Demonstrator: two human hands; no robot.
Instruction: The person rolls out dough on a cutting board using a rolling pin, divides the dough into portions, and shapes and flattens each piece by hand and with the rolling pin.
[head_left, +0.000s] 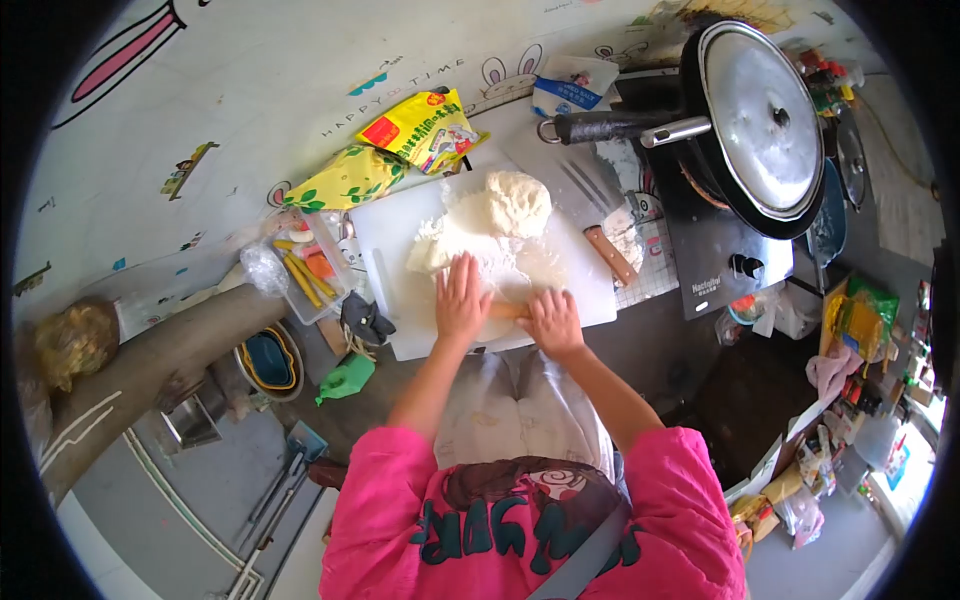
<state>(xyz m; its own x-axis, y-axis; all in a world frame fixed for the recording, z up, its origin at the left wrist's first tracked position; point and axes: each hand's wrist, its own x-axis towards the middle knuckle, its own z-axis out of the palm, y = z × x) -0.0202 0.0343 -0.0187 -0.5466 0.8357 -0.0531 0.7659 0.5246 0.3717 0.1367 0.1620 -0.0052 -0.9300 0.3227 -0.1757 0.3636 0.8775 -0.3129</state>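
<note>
A short wooden rolling pin [507, 311] lies across the front of a white cutting board [390, 215]. My left hand [463, 302] rests over its left end, fingers stretched out flat and pointing away from me. Over the right end, the fingers of my right hand [552, 320] are bent round the pin. Both palms hide the pin's ends, and whatever lies under it is mostly covered. Just beyond my hands is loose white flour [465, 240]. A large lump of dough [518, 203] sits behind it, touched by neither hand.
A wooden-handled cleaver [610, 255] lies at the board's right edge. Further right, a lidded black pan [765, 120] stands on a cooktop [715, 270]. Yellow packets [425, 130] lean by the wall. A clear container [310, 270] with yellow sticks sits left of the board.
</note>
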